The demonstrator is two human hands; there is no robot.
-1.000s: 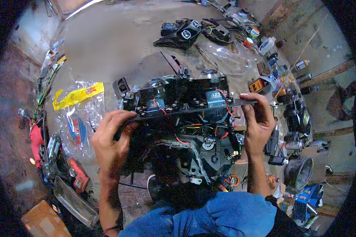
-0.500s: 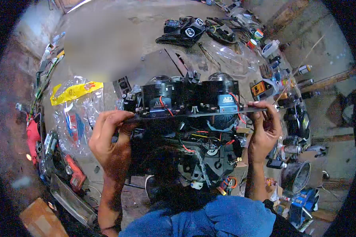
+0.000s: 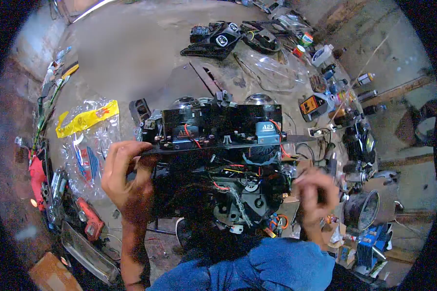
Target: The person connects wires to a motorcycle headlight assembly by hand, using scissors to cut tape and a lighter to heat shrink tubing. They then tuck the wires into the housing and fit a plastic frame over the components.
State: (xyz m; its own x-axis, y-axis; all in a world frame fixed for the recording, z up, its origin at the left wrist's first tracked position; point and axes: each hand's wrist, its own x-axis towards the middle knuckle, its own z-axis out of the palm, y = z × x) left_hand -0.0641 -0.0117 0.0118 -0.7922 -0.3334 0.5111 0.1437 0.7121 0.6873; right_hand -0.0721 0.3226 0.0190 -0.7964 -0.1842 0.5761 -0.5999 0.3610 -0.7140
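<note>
A person seated on a workshop floor holds a black projector bracket level over an opened headlamp housing resting in the lap. The bracket's long axis runs left to right across the body. The left grip is clenched on the bracket's left end, thumb on top, and carries it alone. The right grip hangs apart from the bracket, below its free right tip and just beside the housing's right edge. It is too blurred to tell whether it is curled shut or loose. That leaves the left grip touching the piece and the right one near but clear of it. Two domed lenses rise off the bracket's far side, and red wires trail from it into the housing underneath, crossing the gap between the two. A clear bag with a yellow label lies toward the floor's left edge, with a red tool nearer the person. A second headlamp unit sits at the far edge, and an orange box and bottles crowd the right.
</note>
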